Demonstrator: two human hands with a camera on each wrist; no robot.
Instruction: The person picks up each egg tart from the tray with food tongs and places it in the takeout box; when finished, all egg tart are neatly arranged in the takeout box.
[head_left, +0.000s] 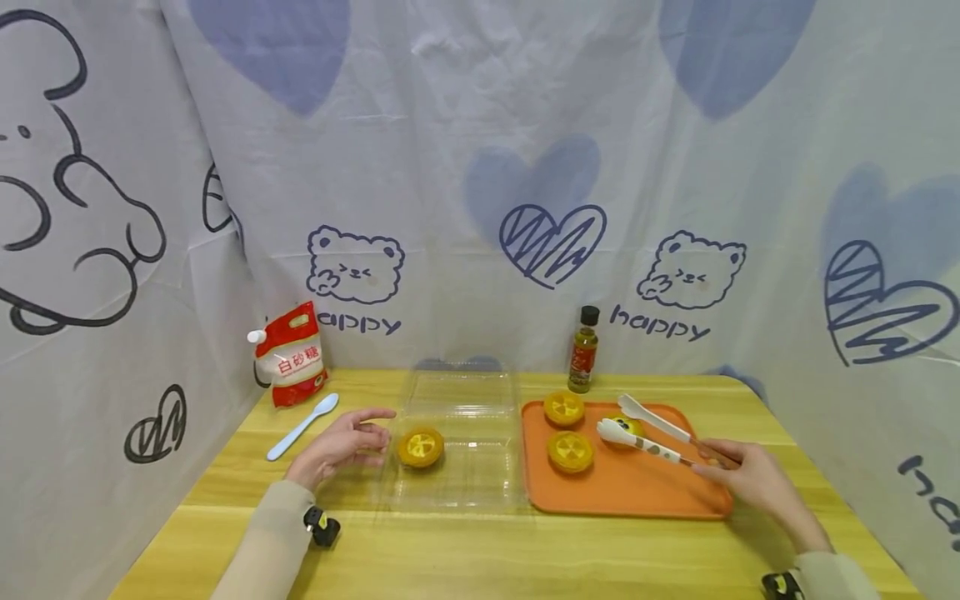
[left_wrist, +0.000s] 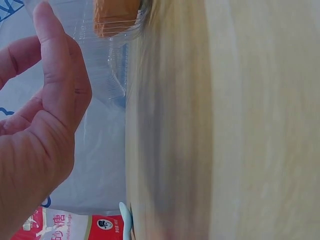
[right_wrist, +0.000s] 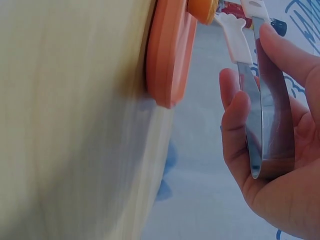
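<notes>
My right hand grips a pair of tongs with metal arms and white tips, thumb on one side and fingers on the other. The tips stand apart above the orange tray, over a small yellow item that they partly cover. Two egg tarts, one at the back and one in front, sit on the tray's left side. A third egg tart lies in a clear hinged plastic box with its lid raised. Beside the box's left edge, my left hand holds nothing, fingers loosely bent; contact cannot be made out.
A light blue spoon lies left of the left hand. Behind it stands a red and white sugar bag with a white cap. A dark-capped bottle stands behind the tray, near the printed cloth at the table's back edge.
</notes>
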